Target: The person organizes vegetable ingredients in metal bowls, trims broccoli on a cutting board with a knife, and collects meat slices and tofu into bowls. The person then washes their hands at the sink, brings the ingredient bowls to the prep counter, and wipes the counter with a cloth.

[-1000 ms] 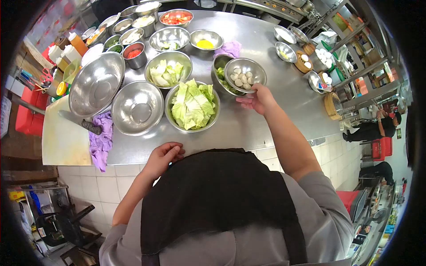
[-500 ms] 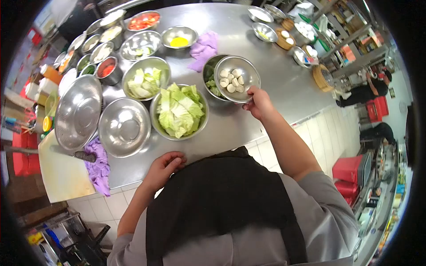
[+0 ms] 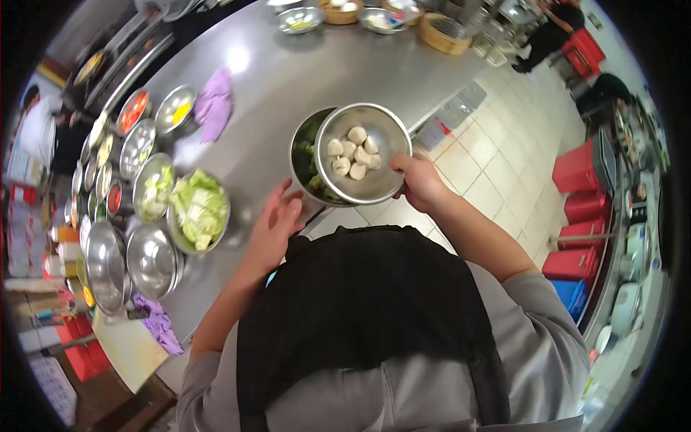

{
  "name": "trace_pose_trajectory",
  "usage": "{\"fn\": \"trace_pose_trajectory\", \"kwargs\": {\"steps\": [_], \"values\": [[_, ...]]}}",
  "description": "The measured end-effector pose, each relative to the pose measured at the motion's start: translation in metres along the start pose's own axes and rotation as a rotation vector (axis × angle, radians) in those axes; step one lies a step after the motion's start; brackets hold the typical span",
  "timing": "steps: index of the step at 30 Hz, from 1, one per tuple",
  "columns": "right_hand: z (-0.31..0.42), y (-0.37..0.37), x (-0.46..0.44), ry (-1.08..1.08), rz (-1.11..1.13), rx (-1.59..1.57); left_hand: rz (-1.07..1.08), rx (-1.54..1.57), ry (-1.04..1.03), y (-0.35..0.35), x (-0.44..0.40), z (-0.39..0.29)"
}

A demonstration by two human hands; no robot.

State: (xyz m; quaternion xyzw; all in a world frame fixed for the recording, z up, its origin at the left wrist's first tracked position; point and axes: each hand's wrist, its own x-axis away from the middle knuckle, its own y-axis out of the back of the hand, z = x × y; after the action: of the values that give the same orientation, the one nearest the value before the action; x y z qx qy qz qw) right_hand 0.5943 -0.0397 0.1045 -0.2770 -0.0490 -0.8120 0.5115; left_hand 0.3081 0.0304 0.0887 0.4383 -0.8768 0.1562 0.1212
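Observation:
My right hand grips the rim of a steel bowl that holds several pale, round, mushroom-like pieces. Beneath that bowl, partly covered by it, is a second steel bowl with dark green leaves inside. My left hand is just left of the lower bowl, its fingers apart and nothing in them. Farther left stands a bowl of cut lettuce. Whether my right fingers also touch the lower bowl, I cannot tell.
On the steel table lie a purple cloth, small ingredient bowls, empty steel bowls and a cutting board. Steamer baskets line the far edge. One person is at upper right, another at far left.
The view has swung to the right. My left hand has risen from the table's front edge toward the lower bowl and its fingers have spread. The held bowl remains in my right hand.

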Motion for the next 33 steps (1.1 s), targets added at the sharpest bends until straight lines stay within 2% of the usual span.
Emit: {"fn": "trace_pose_trajectory", "kwargs": {"steps": [3, 6, 7, 8, 9, 12, 13, 16, 17, 20, 22, 24, 25, 28, 30, 31, 32, 33], "values": [[0.009, 0.062, 0.027, 0.012, -0.015, -0.045, 0.036, 0.155, 0.003, -0.086, -0.043, -0.013], [0.002, 0.137, 0.045, 0.048, -0.039, -0.061, 0.071, 0.11, 0.222, -0.147, -0.096, 0.002], [0.006, 0.162, 0.053, 0.061, -0.054, -0.052, 0.115, 0.2, 0.278, -0.168, -0.117, 0.013], [0.007, 0.187, 0.06, 0.069, -0.069, -0.04, 0.119, 0.16, 0.288, -0.187, -0.131, 0.025], [0.001, 0.218, 0.061, 0.114, -0.087, 0.03, 0.125, 0.121, 0.292, -0.214, -0.139, 0.027], [-0.013, 0.286, 0.084, 0.46, -0.486, 0.607, 0.248, 0.027, 0.236, -0.282, -0.161, 0.041], [-0.006, 0.306, 0.097, 0.373, -0.526, 0.628, 0.284, -0.011, 0.219, -0.307, -0.166, 0.041], [-0.009, 0.372, 0.111, 0.313, -0.596, 0.466, 0.357, -0.156, 0.238, -0.365, -0.2, 0.055], [-0.005, 0.389, 0.115, 0.323, -0.558, 0.301, 0.373, -0.173, 0.276, -0.385, -0.209, 0.057], [0.014, 0.425, 0.116, 0.305, -0.511, 0.106, 0.45, -0.235, 0.366, -0.427, -0.249, 0.071], [0.04, 0.445, 0.112, 0.272, -0.535, 0.156, 0.477, -0.135, 0.369, -0.478, -0.248, 0.052], [0.04, 0.48, 0.086, 0.391, -0.584, 0.2, 0.548, -0.132, 0.373, -0.507, -0.287, 0.061], [0.056, 0.498, 0.089, 0.393, -0.683, 0.489, 0.577, -0.11, 0.383, -0.528, -0.304, 0.06], [0.08, 0.571, 0.096, 0.486, -0.915, 0.607, 0.602, -0.139, 0.414, -0.597, -0.347, 0.043], [0.077, 0.648, 0.105, 0.295, -0.992, 0.542, 0.665, -0.152, 0.392, -0.639, -0.392, 0.042], [0.068, 0.687, 0.114, 0.172, -1.1, 0.621, 0.7, -0.124, 0.39, -0.658, -0.42, 0.042], [0.052, 0.725, 0.125, -0.037, -1.178, 0.616, 0.725, -0.093, 0.394, -0.676, -0.448, 0.048], [0.014, 0.764, 0.138, -0.212, -1.271, 0.795, 0.744, -0.06, 0.397, -0.695, -0.467, 0.052]]}}
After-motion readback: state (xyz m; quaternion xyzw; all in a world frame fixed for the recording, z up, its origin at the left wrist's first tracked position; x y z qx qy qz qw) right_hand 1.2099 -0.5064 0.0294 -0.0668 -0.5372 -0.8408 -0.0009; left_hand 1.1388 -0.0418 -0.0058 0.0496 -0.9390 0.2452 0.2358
